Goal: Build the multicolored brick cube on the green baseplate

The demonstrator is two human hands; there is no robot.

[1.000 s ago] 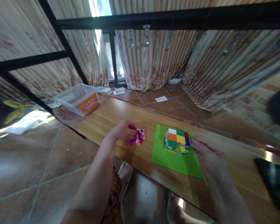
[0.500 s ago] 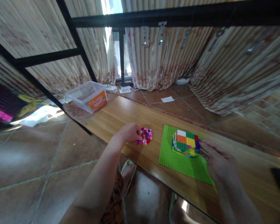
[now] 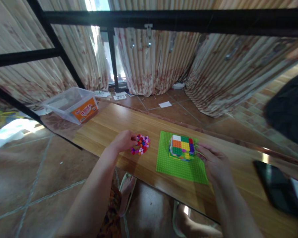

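Note:
My left hand (image 3: pixel 126 140) reaches over a loose pile of small bricks (image 3: pixel 143 142), pink, red, purple and orange. Its fingertips are pinched together at the pile's left edge, and what they hold, if anything, is too small to see. A green studded baseplate (image 3: pixel 164 162) lies flat on the wooden table to the right. On it stands a low block of building bricks (image 3: pixel 181 147), with white, orange, green, yellow, red and blue on top. At the baseplate's right edge my right hand (image 3: pixel 215 162) grips the plate, its fingertips close beside the brick block.
The long wooden table (image 3: pixel 119 120) has a clear plastic box (image 3: pixel 64 107) with an orange label beyond its left end. A dark flat device (image 3: pixel 275 185) lies at the right. A black metal frame (image 3: pixel 149 19) crosses above, before curtains. Papers (image 3: pixel 165 104) lie on the floor.
The view has swung to the right, so everything sits further left and more of the dark device shows. Both hands stay at the same places, the left fingers shifting slightly at the pile.

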